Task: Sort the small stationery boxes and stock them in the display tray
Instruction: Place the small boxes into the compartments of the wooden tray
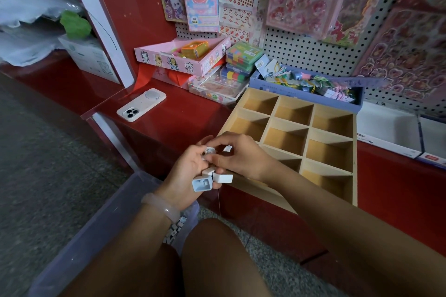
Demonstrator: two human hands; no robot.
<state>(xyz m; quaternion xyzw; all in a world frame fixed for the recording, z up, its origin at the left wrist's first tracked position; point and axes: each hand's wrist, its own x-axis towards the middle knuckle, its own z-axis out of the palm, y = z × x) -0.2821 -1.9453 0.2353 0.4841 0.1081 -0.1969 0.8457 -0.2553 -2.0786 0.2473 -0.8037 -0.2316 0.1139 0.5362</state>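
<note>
Boxes: a handful of small white and pale blue boxes (212,177), all bunched up in the two hands, just near of the tray's near-left corner
Left hand: left hand (187,171) is curled round several boxes at once, with a pale blue one and a white one sticking out at the bottom of the palm; pale pink bracelet (160,207) on that wrist
Right hand: right hand (237,154) comes in from the right, fingers pinching one of the little boxes at the top of the bunch, touching the left hand
Tray: wooden tray (354,152) with square compartments sits on the red counter (183,113), right of the hands; every compartment I can see has nothing in it
Bin: clear plastic bin (101,222) on the floor under the left arm, a few more small boxes visible inside by the wrist
Other stuff: white phone (141,106) lying face down on the counter to the far left, pink cartoon box (178,58) and a stack of colourful cases (242,59) behind it, pegboard (301,48) with sticker packs at the back
</note>
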